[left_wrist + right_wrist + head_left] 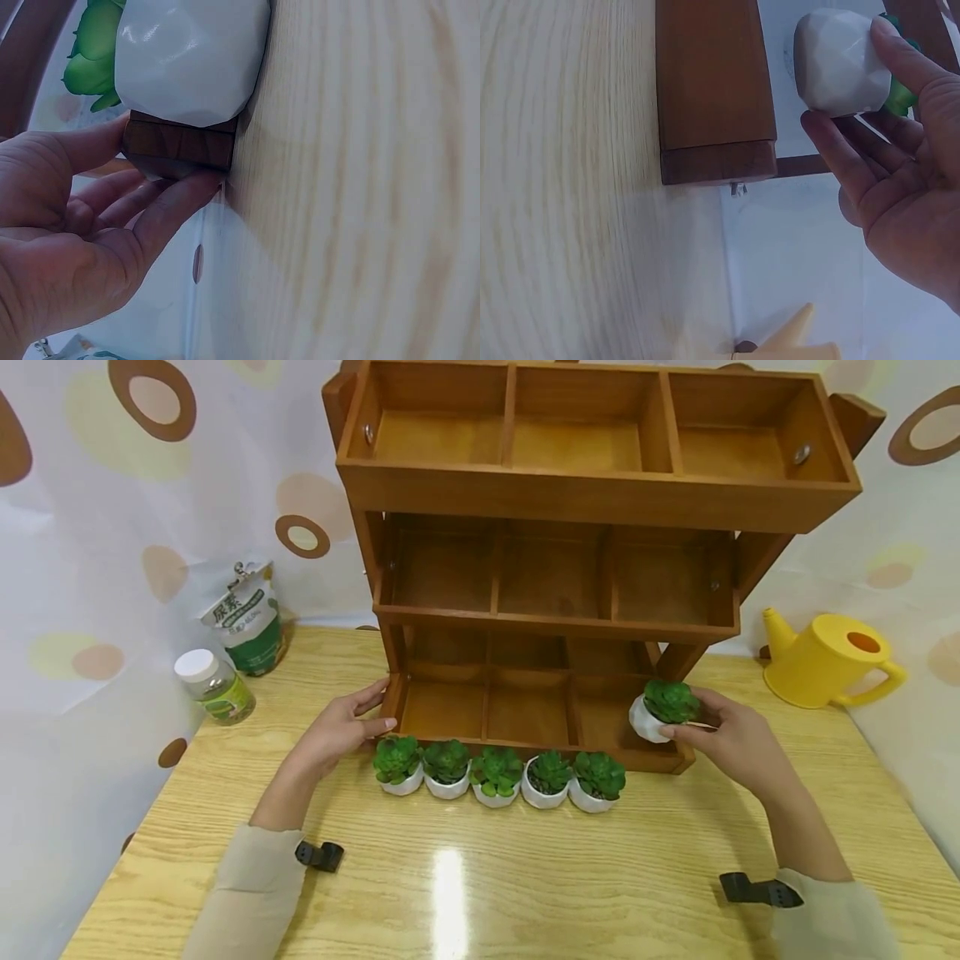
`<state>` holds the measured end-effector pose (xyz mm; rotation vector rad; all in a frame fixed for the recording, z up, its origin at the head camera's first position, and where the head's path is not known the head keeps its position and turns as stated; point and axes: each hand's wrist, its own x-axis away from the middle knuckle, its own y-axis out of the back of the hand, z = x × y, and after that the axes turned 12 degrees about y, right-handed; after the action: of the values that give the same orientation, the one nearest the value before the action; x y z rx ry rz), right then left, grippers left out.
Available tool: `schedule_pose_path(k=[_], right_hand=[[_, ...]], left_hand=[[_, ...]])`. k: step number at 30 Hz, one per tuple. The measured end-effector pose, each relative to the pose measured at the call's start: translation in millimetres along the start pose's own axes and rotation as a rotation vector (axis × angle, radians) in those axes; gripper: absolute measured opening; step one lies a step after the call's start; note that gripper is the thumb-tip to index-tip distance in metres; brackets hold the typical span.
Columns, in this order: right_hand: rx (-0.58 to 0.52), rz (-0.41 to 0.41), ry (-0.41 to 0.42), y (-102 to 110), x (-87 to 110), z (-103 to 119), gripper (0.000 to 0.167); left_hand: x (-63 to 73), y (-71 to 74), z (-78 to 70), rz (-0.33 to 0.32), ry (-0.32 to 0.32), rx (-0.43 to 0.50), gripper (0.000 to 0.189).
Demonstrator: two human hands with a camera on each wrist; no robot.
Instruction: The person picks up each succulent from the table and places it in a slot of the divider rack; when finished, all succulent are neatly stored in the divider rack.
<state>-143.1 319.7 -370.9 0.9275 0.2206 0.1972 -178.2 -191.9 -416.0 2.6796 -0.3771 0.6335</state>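
Observation:
My right hand [738, 739] holds a potted succulent [671, 697] in a faceted white pot, raised over the right end of the wooden shelf's bottom tier. The right wrist view shows the pot [844, 64] between thumb and fingers, above the tier's front board [716, 75]. At the other end, my left hand [341, 727] grips the left corner of the wooden shelf [390, 706], thumb in front and fingers behind. In the left wrist view, the shelf corner [180, 146] sits between thumb and fingertips, beside a white pot [191, 60].
Several potted succulents [497, 772] stand in a row along the shelf's front. A yellow watering can [825, 660] is at the right. At the left are a white-capped jar [217, 689] and a green-and-white pouch [251, 622]. Two divided tiers rise above the bottom one.

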Motion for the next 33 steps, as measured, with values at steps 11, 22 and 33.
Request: schedule_pose_path(k=[11,22,33], right_hand=[[0.013,-0.012,0.048,-14.8,-22.6,0.9,0.07],[0.101,0.023,0.087,-29.7,-37.2,6.4,0.068],[0.116,0.071,0.047,-38.7,-47.8,11.0,0.072]], left_hand=[[-0.2,1.1,3.7,-0.009,-0.003,-0.017,0.072],[1.0,0.0,2.7,0.0,-0.013,-0.008,0.071],[-0.3,0.4,0.5,0.001,-0.015,-0.021,0.072]])
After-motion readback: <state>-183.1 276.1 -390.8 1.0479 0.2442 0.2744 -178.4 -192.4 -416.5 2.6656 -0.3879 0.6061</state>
